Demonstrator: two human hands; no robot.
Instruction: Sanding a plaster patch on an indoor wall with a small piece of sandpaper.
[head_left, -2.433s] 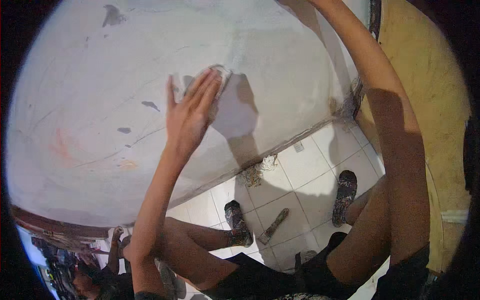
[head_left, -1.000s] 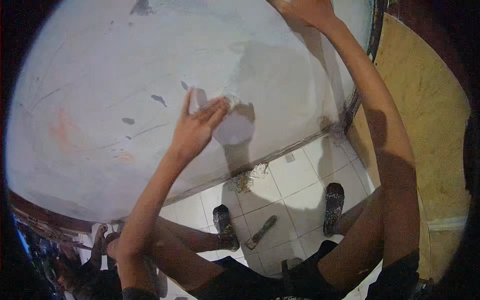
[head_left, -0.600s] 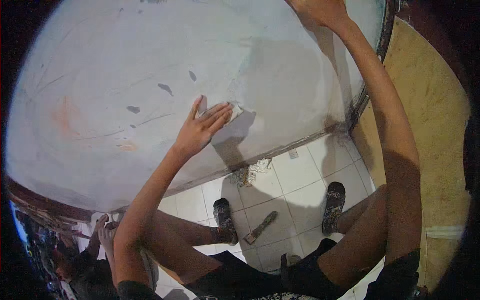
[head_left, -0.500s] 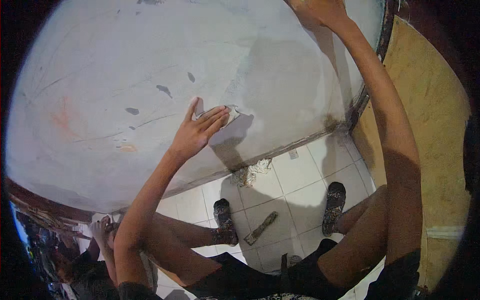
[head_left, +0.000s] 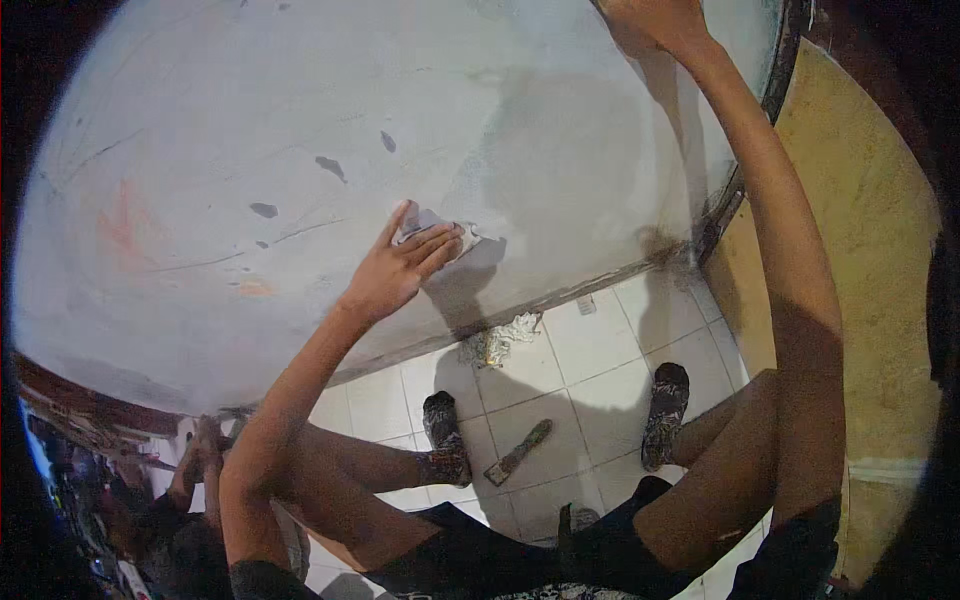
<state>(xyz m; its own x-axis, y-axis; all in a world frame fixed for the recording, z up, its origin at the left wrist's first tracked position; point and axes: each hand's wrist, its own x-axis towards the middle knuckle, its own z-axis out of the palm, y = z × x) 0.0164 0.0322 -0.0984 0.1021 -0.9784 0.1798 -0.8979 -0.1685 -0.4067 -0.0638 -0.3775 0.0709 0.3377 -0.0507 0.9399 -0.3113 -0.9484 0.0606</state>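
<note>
My left hand (head_left: 385, 275) lies against the pale wall (head_left: 300, 90), its fingers together and stretched over a small whitish, crumpled sheet (head_left: 466, 240), with the thumb apart and pointing up. The sheet is pressed between the fingers and the wall; whether it is paper or cloth I cannot make out. Around it the wall has several dark grey patches, thin cracks and an orange stain (head_left: 125, 230). At the top edge, my right hand (head_left: 655, 22) is raised high by the wall's right part, its fingers cut off by the frame.
A dirty scraper (head_left: 518, 455) lies on the white tiled floor (head_left: 535, 380) between my feet. Crumpled whitish scraps (head_left: 505, 338) sit at the wall's foot. To the right stands a tan panel (head_left: 850, 260). Another person's hands (head_left: 203, 455) show at the lower left.
The view has shifted slightly. My left hand stays on the sheet at nearly the same place, and my right arm is still raised. The other person's hands at the lower left have moved.
</note>
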